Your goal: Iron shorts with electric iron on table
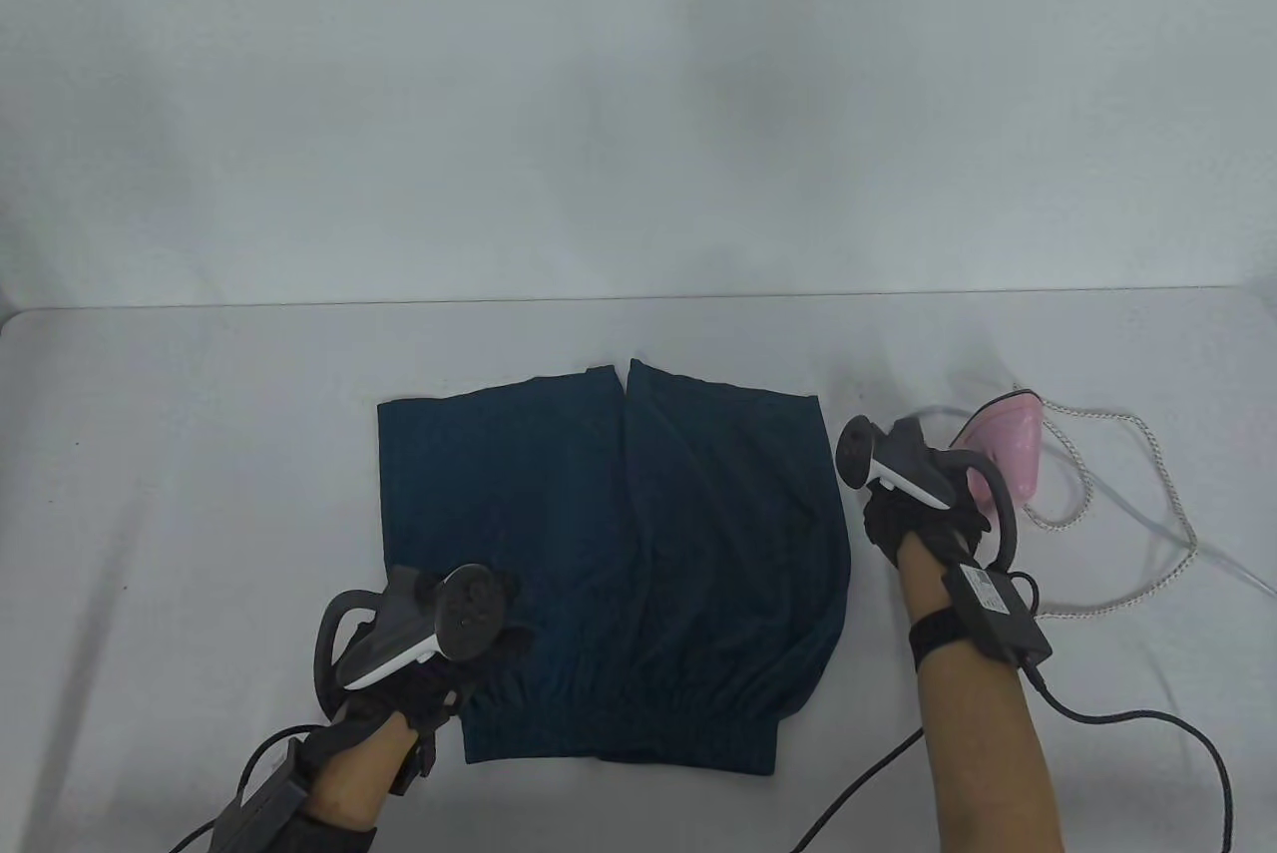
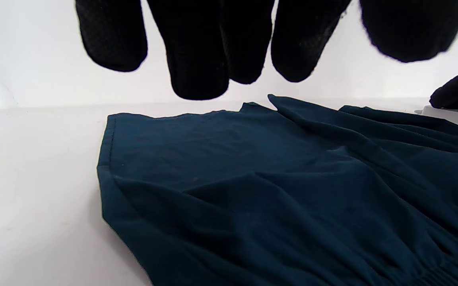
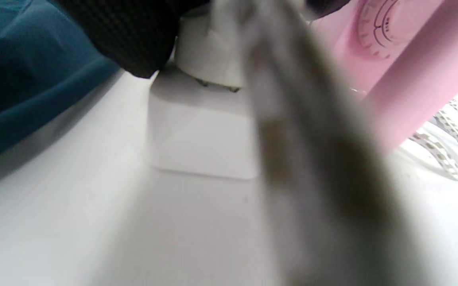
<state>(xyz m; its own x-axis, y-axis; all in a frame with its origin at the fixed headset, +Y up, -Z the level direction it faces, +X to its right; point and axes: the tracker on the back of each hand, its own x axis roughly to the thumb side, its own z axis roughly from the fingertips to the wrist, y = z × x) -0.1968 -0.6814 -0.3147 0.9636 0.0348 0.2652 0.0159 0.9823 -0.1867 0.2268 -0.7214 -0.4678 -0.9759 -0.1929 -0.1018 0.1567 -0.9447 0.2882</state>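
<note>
Lying flat, shorts (image 1: 609,554), left hand (image 1: 419,653) at waistband corner, iron (image 1: 1003,454) beside right edge.

Both hands are covered w/ black knit gloves: left hand (image 1: 419,683), right hand (image 1: 913,519). Grey-white trackers w/ dark rings are strapped on the backs. Forearms are left bare, skin tan. A black wristband, black box w/ label & black cables are seen.

A white table (image 1: 200,454) carried dark teal shorts (image 1: 619,544) near its front edge, with a pink iron (image 1: 1008,454), its braided cord (image 1: 1147,584) and a white socket block (image 3: 201,135) toward the right edge.
</note>
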